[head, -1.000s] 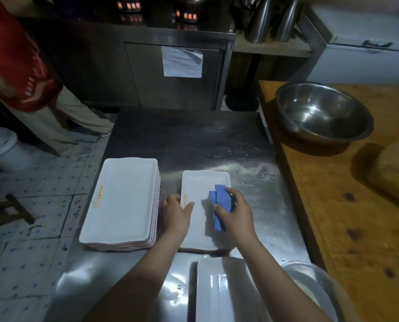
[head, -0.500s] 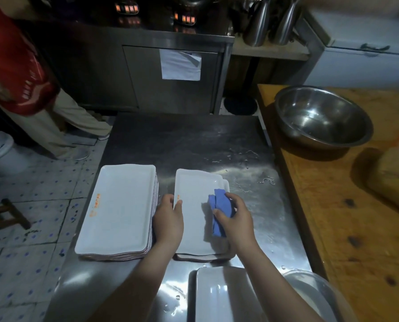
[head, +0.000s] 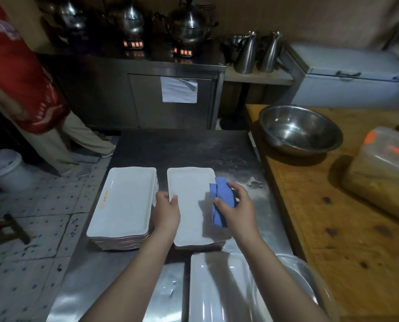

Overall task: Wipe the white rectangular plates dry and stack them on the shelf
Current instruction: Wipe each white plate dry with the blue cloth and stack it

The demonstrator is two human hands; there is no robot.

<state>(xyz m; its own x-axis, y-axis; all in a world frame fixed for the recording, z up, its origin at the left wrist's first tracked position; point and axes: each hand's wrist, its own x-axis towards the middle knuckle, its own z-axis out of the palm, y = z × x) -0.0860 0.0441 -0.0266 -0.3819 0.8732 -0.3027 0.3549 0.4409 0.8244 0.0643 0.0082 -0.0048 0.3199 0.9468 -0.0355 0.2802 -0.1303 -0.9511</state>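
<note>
Wiping a white plate on the table, probably nearly done.
Left grip pinches the plate, now slid askew on its pile; right grip clutches the blue cloth, moved to its right rim. Dried stack sits just left.

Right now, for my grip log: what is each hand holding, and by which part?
Left hand pinches the top white plate by its left rim; right hand holds the blue cloth around its middle.
</note>
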